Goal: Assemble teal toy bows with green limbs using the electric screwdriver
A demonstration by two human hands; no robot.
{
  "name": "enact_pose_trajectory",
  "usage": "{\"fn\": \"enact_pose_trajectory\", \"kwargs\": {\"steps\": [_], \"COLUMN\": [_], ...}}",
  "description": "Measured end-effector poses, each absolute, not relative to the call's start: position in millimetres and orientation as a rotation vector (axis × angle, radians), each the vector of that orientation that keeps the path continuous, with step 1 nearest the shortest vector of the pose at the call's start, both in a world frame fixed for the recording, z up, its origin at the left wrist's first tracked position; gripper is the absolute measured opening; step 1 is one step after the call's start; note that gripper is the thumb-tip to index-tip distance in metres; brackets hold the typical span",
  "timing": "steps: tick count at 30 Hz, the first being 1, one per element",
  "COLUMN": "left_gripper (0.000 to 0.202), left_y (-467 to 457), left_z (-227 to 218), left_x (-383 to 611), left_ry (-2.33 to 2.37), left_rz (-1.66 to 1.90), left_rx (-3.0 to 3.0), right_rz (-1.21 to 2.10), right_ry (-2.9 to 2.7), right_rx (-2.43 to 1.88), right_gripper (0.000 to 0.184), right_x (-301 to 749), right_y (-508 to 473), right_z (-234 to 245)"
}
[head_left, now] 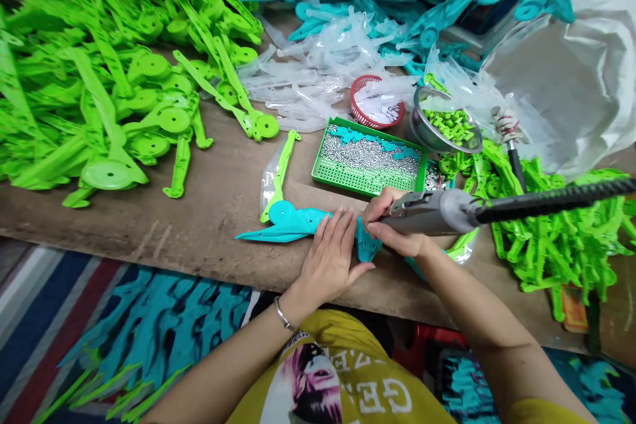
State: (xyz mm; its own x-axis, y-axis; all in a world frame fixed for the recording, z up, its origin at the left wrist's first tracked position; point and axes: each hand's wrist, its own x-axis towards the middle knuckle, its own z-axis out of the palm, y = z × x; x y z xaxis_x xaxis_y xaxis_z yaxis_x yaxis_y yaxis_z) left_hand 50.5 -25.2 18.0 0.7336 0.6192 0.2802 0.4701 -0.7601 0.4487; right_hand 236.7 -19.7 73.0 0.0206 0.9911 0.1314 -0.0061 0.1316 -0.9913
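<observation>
Clasping a grey tool (pixel 428 211), the right hand (pixel 400 238) is at the right end of a blue plastic part (pixel 298 224) on the brown table (pixel 199 238); the left hand (pixel 332 252) lies flat, outstretched, across that part. Beyond sits a green tray (pixel 348 173) of metal bits (pixel 365 154).

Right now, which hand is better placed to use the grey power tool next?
Probably the right hand: it grips the grey power tool at the turquoise plastic part, while the left hand lies on that part, seemingly steadying it.
</observation>
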Motion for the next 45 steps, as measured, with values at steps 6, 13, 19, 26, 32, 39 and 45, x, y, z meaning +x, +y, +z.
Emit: {"fn": "enact_pose_trajectory", "kwargs": {"steps": [6, 13, 19, 26, 32, 39, 45], "left_gripper": [0.089, 0.09, 0.091, 0.09, 0.088, 0.088, 0.086], "left_y": [-25, -25, -25, -23, -24, -24, -24], "left_z": [20, 20, 19, 22, 21, 19, 17], "left_x": [51, 51, 51, 49, 50, 50, 50], "left_ry": [0.839, 0.852, 0.843, 0.802, 0.808, 0.791, 0.797], "left_rz": [0.606, 0.595, 0.613, 0.57, 0.593, 0.606, 0.618], "left_rx": [2.589, 2.59, 2.589, 2.555, 2.533, 2.538, 2.57], "right_rz": [0.648, 0.56, 0.605, 0.561, 0.774, 0.9, 0.949], "right_ry": [-1.019, -0.918, -0.981, -0.969, -0.996, -0.96, -1.009], "right_rx": [-0.991, -1.158, -1.168, -1.108, -1.058, -1.088, -1.08], "right_gripper": [0.026, 0.031, 0.032, 0.023, 0.019, 0.022, 0.018], "right_x": [249, 259, 260, 252, 230, 218, 212], "right_y": [20, 46, 49, 31, -43, -87, -86], "right_z": [81, 52, 47, 81, 110, 84, 71]}}
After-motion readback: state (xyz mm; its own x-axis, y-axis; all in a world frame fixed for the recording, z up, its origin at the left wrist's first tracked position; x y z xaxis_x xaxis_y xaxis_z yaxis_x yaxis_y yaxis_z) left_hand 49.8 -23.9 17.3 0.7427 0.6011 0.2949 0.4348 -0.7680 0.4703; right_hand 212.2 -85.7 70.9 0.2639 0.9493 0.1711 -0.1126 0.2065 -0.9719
